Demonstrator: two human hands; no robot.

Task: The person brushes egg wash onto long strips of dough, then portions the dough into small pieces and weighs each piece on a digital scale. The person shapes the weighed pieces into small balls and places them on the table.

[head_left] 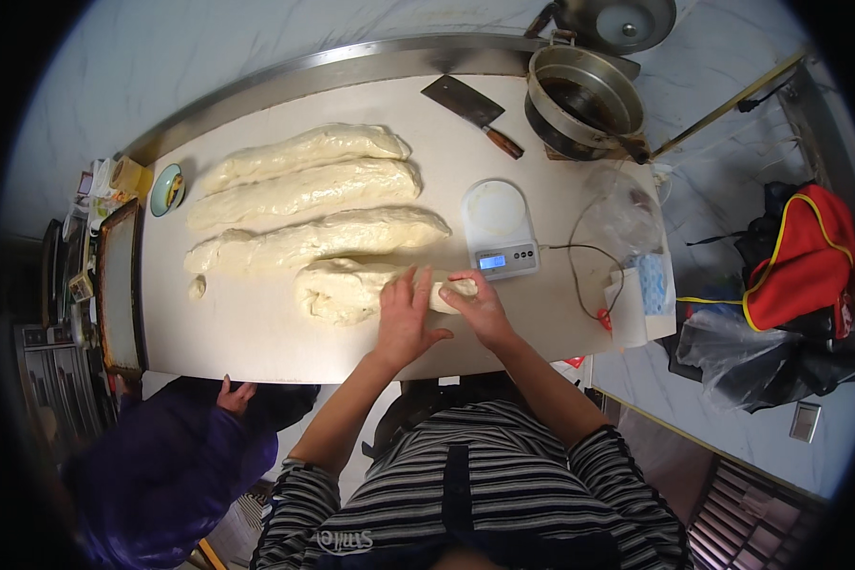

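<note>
The worked dough (pixel 337 294) lay on the table (pixel 247 337) at its near side, long axis running left to right, thick end left, narrow end right. The left hand (pixel 405 318) rested palm-down on it, fingers slightly spread; the right hand (pixel 483 309) pinched the narrow end. Beyond, 3 dough rolls (pixel 304 193) lay roughly parallel. A metal pot (pixel 589 64) held dark liquid (pixel 578 100); 1 small bowl (pixel 158 190) held something partly yellow. A scale (pixel 497 217) stood just past the right hand, a cleaver (pixel 464 99) farther off.
</note>
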